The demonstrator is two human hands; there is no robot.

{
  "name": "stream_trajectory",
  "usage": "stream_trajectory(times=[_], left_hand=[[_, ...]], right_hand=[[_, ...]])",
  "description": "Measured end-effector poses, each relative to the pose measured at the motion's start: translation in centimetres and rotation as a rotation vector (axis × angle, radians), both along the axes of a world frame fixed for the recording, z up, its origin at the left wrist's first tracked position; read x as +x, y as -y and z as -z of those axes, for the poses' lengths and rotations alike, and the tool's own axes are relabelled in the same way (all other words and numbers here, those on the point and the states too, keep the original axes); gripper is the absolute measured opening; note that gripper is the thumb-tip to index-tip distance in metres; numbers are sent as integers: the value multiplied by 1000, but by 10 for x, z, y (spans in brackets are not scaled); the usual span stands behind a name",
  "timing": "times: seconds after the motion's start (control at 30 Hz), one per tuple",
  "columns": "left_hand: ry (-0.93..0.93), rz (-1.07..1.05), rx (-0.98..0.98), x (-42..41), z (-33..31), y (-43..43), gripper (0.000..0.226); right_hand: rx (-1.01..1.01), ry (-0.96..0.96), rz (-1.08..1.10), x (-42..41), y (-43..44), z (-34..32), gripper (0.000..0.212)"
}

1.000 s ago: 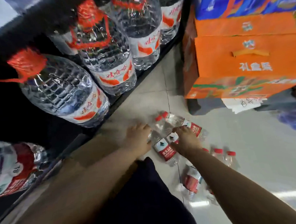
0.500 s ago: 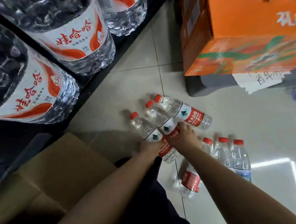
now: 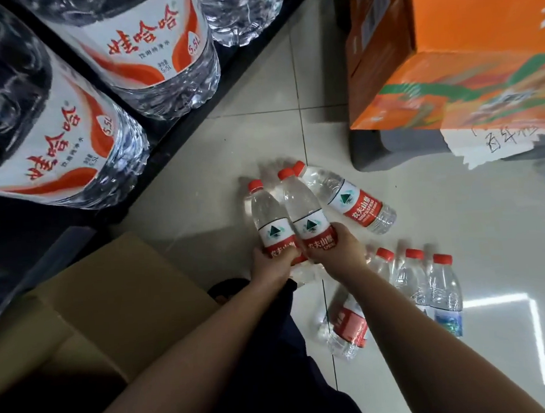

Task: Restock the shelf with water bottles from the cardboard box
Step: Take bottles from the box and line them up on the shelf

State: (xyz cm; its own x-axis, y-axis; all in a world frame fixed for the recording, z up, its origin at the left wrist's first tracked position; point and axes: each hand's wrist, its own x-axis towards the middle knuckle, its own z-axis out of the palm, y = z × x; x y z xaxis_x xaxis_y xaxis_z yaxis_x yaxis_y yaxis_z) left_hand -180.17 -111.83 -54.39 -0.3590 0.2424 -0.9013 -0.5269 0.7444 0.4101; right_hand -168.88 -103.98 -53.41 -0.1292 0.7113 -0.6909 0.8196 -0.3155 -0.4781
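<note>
My left hand (image 3: 272, 264) grips the lower part of a small red-capped water bottle (image 3: 267, 214), and my right hand (image 3: 343, 250) grips a second one (image 3: 301, 204) beside it. Both bottles are lifted a little off the tiled floor, caps pointing away from me. A third bottle (image 3: 348, 199) lies on the floor just right of them. Three more bottles (image 3: 441, 284) stand to the right of my right arm, and another (image 3: 347, 327) lies under that arm. The cardboard box (image 3: 111, 297) sits at lower left with a flap open.
A dark low shelf (image 3: 179, 138) along the left holds large 5.5 L water jugs (image 3: 149, 45). Orange cartons (image 3: 446, 48) stand on a grey base (image 3: 397, 149) at upper right, with a handwritten paper note (image 3: 495, 141) hanging below. My dark-clothed knee (image 3: 272, 348) is between my arms.
My view has dropped closer to the floor. Both hands closed around two bottles and raised them slightly off the tiles; the third bottle stays on the floor.
</note>
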Motion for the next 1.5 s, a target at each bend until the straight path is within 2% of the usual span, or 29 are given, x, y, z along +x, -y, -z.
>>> stream_trajectory(times=[0.1,0.27,0.43,0.6,0.73,0.9,1.13,1.23,1.3,1.37,1.4,1.47,1.5], left_hand=[[-39,5,56,-10,-19,1,70],[-75,-75,201,-36,-81,-4,71],[-190,-56,307,-67,-161,-6,65],[-308,-85,496,-79,-266,14,52],[-382,-156,614,-80,-340,55,43],[-466,-228,697,-85,-411,119,46],[-660,-373,740,-125,-475,211,46],[-714,-451,734,-151,-491,254,45],[-748,-498,697,-168,-498,282,58],[-768,-542,658,-188,-503,308,80],[-777,-565,646,-199,-503,319,83],[-800,-604,626,-222,-503,336,72],[-819,-621,622,-233,-503,341,63]], right_hand=[[-36,-129,102,-4,1,-18,57],[-69,-363,167,-18,-7,-79,48],[20,-551,111,-38,-12,-171,37],[126,-679,41,-49,1,-267,41],[179,-786,-24,-53,28,-337,37],[233,-893,-176,-71,76,-411,32],[150,-1017,-343,-134,158,-475,46],[74,-1053,-389,-173,196,-490,71],[-3,-1062,-406,-201,220,-498,85],[-88,-1085,-428,-230,240,-501,73],[-131,-1096,-446,-244,248,-503,70],[-177,-1093,-476,-272,262,-505,72],[-179,-1101,-488,-287,266,-504,66]])
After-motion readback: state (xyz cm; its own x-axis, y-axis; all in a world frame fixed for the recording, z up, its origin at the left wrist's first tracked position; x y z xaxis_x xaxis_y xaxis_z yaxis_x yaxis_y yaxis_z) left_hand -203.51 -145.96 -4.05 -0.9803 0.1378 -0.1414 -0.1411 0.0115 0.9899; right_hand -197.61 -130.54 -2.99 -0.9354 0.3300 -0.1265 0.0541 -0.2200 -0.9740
